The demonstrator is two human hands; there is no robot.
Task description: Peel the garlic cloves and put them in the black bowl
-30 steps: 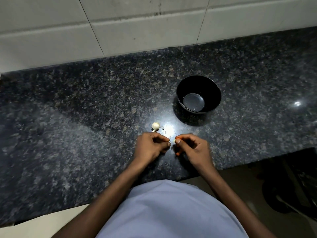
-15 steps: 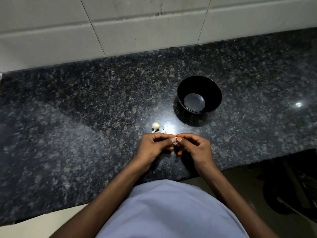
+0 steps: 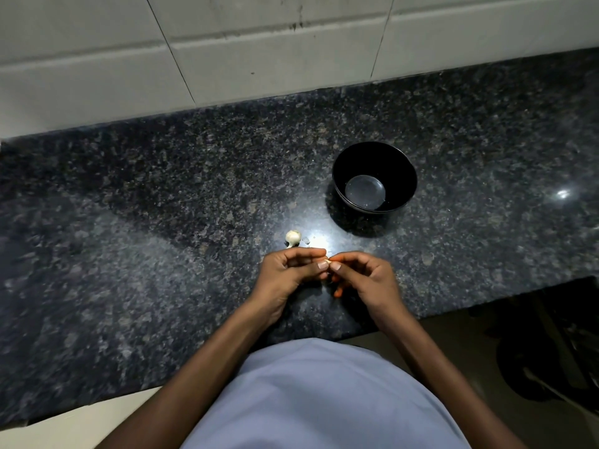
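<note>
My left hand [image 3: 290,273] and my right hand [image 3: 363,277] meet fingertip to fingertip over the near part of the dark granite counter [image 3: 146,222]. Between their thumbs and fingers they pinch a small pale garlic clove [image 3: 328,261], mostly hidden by the fingers. A small white garlic bulb [image 3: 292,237] lies on the counter just beyond my left hand, with bits of skin [image 3: 306,242] beside it. The black bowl [image 3: 375,176] stands upright to the far right of my hands, and I see no cloves inside.
A white tiled wall [image 3: 259,53] runs along the back of the counter. The counter's front edge passes just under my wrists, with a dark floor [image 3: 534,367] below at the right. My light shirt fills the bottom of the view.
My two hands came together from a small gap and now pinch the clove between their fingertips. The bulb and bowl stayed put.
</note>
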